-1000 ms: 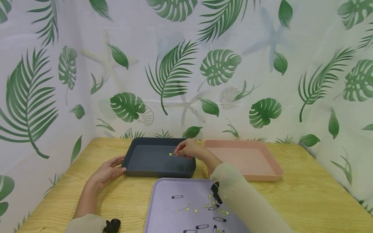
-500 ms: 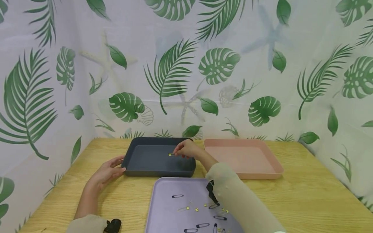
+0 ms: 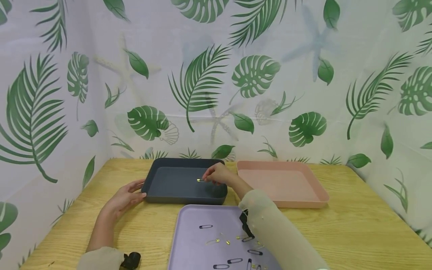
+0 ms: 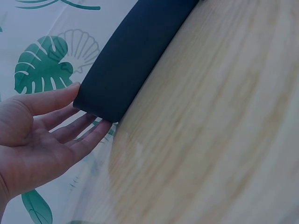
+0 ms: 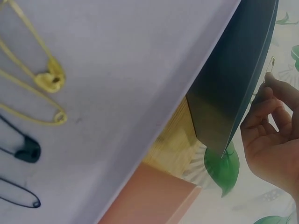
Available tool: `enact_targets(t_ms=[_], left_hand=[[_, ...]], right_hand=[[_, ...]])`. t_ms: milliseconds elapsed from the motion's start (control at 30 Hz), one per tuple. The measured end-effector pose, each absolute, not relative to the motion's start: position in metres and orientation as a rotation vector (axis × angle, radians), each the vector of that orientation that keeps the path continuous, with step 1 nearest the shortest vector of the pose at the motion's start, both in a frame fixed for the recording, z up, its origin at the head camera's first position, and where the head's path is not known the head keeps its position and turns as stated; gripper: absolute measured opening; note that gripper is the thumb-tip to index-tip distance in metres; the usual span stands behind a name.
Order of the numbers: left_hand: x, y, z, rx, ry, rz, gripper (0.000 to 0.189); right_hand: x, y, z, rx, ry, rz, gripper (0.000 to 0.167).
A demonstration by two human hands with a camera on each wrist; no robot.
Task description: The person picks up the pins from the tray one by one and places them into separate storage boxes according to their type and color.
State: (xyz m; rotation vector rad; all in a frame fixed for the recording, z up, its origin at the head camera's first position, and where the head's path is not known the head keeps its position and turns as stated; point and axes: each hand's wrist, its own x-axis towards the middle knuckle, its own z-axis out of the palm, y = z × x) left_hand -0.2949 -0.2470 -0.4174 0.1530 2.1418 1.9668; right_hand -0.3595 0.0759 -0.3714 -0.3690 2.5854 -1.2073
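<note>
A gold safety pin (image 3: 200,180) is pinched between the thumb and fingertips of my right hand (image 3: 217,174), over the right part of the dark blue tray (image 3: 179,200). In the right wrist view this pin (image 5: 272,64) points up from the fingertips of the right hand (image 5: 275,121). My left hand (image 3: 122,200) touches the left end of the dark tray. Seen from the left wrist, the fingers of that hand (image 4: 46,135) are fairly straight, with the thumb and fingertips against the tray's side (image 4: 126,60).
In front lies a lilac tray (image 3: 189,215) bearing several gold and black safety pins (image 3: 234,261), partly hidden by the right sleeve (image 3: 276,228). A pink tray (image 3: 280,183) stands right of the dark one. Leaf-patterned cloth (image 3: 216,93) rises behind the wooden table (image 3: 364,225).
The right forearm has shifted slightly left since the first frame; the right hand still pinches the pin over the dark tray. My left hand stays at the tray's left end.
</note>
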Motion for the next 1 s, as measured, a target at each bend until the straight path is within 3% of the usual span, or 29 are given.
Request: enact_targets(t_ms=[333,1000], left_hand=[[-0.295,-0.247,-0.418,0.162,2.129,1.968,0.065],[-0.294,-0.247,-0.417,0.141,2.125,1.968,0.065]], right_hand=[[-0.357,0.078,-0.365,-0.389,2.582,-1.188,0.015],[-0.336,0.094,-0.362,-0.474,2.524,-1.19,0.015]])
